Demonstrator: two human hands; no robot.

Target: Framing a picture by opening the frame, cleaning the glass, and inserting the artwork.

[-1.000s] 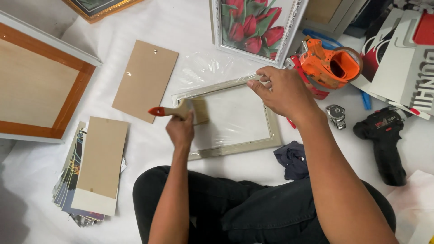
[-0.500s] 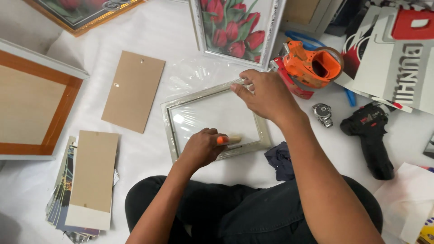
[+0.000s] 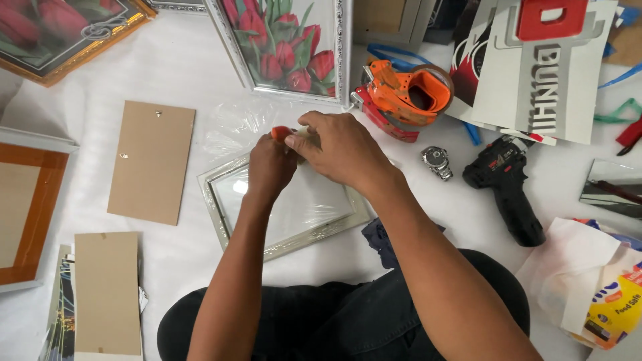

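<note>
A seated person works over a pale silver picture frame (image 3: 284, 224) lying flat on a white sheet (image 3: 200, 73), just beyond the knees. The left hand (image 3: 271, 167) is closed around a small brush with an orange-red handle (image 3: 281, 133) at the frame's far edge. The right hand (image 3: 338, 150) rests beside it, fingers curled down onto the same edge, touching the left. A brown backing board (image 3: 152, 160) lies to the left, a tulip picture (image 3: 287, 47) beyond, an orange tape dispenser (image 3: 401, 100), a wristwatch (image 3: 437, 162) and a black cordless drill (image 3: 508, 187) to the right.
</note>
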